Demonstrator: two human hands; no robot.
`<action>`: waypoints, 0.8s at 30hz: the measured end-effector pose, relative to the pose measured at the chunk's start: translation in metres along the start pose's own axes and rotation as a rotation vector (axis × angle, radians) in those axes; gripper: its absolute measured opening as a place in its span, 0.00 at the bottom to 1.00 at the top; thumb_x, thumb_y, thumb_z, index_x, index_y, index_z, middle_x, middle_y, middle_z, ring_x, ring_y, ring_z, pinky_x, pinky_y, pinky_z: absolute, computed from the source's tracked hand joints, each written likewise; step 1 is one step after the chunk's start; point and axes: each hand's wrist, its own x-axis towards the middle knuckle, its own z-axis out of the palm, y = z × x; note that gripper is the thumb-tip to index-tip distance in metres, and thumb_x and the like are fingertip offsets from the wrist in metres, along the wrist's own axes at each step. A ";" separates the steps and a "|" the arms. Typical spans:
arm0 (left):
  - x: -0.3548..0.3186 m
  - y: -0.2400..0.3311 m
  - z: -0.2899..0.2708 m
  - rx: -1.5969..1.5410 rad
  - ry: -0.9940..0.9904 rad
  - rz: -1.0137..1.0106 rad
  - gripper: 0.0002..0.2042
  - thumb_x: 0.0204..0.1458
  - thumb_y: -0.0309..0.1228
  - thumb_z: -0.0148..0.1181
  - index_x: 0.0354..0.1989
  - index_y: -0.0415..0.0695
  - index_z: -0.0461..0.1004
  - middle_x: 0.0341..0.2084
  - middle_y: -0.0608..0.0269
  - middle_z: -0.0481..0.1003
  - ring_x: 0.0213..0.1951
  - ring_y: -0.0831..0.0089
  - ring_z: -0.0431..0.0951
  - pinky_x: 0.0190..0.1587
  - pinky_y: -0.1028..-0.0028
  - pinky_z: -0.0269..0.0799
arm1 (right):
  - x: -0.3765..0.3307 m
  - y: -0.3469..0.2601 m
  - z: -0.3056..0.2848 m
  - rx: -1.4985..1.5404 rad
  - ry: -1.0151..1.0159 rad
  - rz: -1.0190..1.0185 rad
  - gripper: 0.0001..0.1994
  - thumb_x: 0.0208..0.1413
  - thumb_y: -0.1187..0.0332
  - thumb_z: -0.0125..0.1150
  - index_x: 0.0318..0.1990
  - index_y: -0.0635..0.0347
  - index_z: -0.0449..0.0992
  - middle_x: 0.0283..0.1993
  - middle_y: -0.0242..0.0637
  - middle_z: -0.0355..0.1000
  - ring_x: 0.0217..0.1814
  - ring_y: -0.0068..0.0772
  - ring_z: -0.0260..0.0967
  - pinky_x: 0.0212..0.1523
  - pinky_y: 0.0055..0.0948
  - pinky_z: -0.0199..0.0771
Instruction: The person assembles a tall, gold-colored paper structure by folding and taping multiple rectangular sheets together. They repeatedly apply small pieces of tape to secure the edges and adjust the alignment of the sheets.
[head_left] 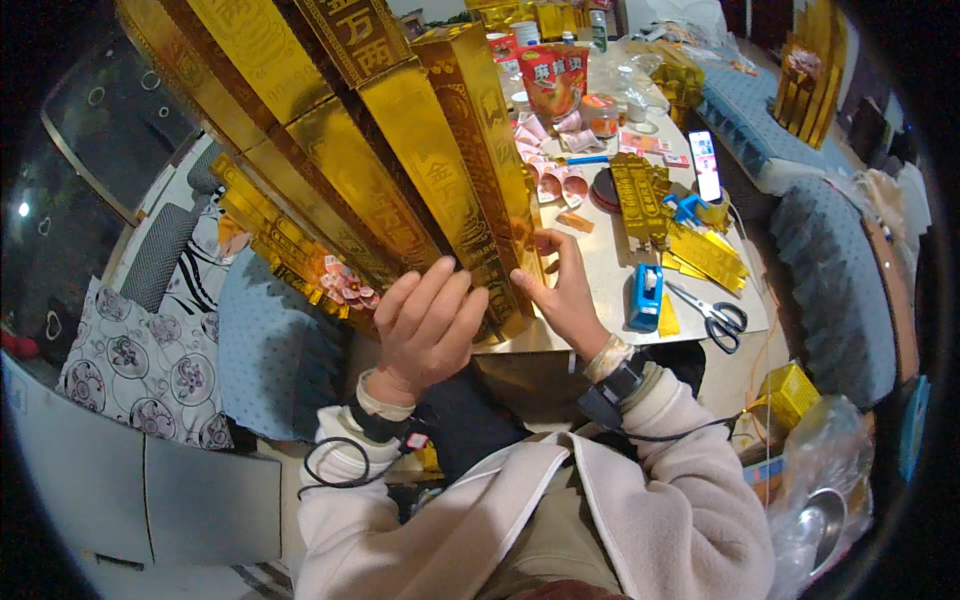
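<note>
A tall structure of gold foil-paper columns (430, 160) rises in front of me, its columns joined side by side and their upper ends fanning toward the upper left. Against its lower near face rests my left hand (430, 320), fingers stretched and side by side, palm side partly hidden. My right hand (570, 300) is at the right lower corner, thumb on the near face and fingers curled round the side, gripping the edge. The structure's bottom stands at the near edge of the pale table (600, 250). Each wrist wears a dark strapped device.
Right on the table lie a blue tape dispenser (646, 298), scissors (715, 315), flat gold paper pieces (640, 200) and a phone (705, 165). A red food packet (553, 85) stands farther back. Blue-covered seats (835, 280) flank the table; clear plastic bags (825, 470) lie lower right.
</note>
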 end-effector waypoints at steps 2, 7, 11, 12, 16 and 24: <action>-0.017 0.005 0.001 -0.063 0.071 -0.093 0.11 0.53 0.28 0.62 0.44 0.51 0.82 0.46 0.66 0.78 0.56 0.65 0.77 0.63 0.61 0.63 | -0.001 0.002 0.002 -0.141 0.015 -0.081 0.29 0.55 0.65 0.73 0.60 0.64 0.66 0.53 0.46 0.67 0.55 0.47 0.68 0.56 0.40 0.71; -0.040 0.023 0.012 -0.202 -0.005 -0.353 0.14 0.44 0.24 0.65 0.42 0.50 0.82 0.45 0.63 0.76 0.53 0.59 0.75 0.60 0.58 0.63 | -0.002 0.005 0.007 -0.241 -0.006 -0.066 0.29 0.53 0.64 0.73 0.58 0.65 0.67 0.52 0.47 0.68 0.56 0.50 0.68 0.57 0.43 0.71; -0.040 0.027 0.022 -0.194 -0.002 -0.483 0.13 0.46 0.25 0.65 0.42 0.51 0.82 0.46 0.63 0.75 0.55 0.59 0.73 0.60 0.57 0.61 | -0.004 0.004 0.006 -0.294 -0.026 0.000 0.28 0.53 0.64 0.73 0.58 0.64 0.68 0.51 0.47 0.68 0.55 0.50 0.68 0.56 0.41 0.71; -0.039 0.027 0.023 -0.191 -0.009 -0.518 0.12 0.47 0.25 0.66 0.42 0.51 0.82 0.47 0.64 0.75 0.56 0.59 0.72 0.60 0.57 0.60 | -0.005 0.002 0.006 -0.297 -0.025 0.014 0.27 0.53 0.64 0.73 0.57 0.64 0.68 0.51 0.47 0.68 0.55 0.50 0.68 0.56 0.42 0.71; -0.041 0.028 0.023 -0.147 -0.018 -0.540 0.12 0.47 0.26 0.68 0.42 0.50 0.83 0.43 0.64 0.74 0.51 0.58 0.72 0.59 0.59 0.60 | -0.010 -0.005 0.006 -0.277 0.015 -0.012 0.26 0.53 0.65 0.73 0.56 0.64 0.68 0.51 0.48 0.69 0.54 0.51 0.69 0.56 0.44 0.72; -0.045 0.047 0.022 -0.078 -0.089 -0.630 0.16 0.55 0.30 0.67 0.52 0.53 0.85 0.30 0.69 0.74 0.37 0.64 0.72 0.46 0.63 0.62 | -0.015 -0.039 0.001 -0.261 0.027 -0.359 0.25 0.55 0.69 0.72 0.58 0.64 0.70 0.50 0.47 0.71 0.53 0.52 0.71 0.53 0.42 0.73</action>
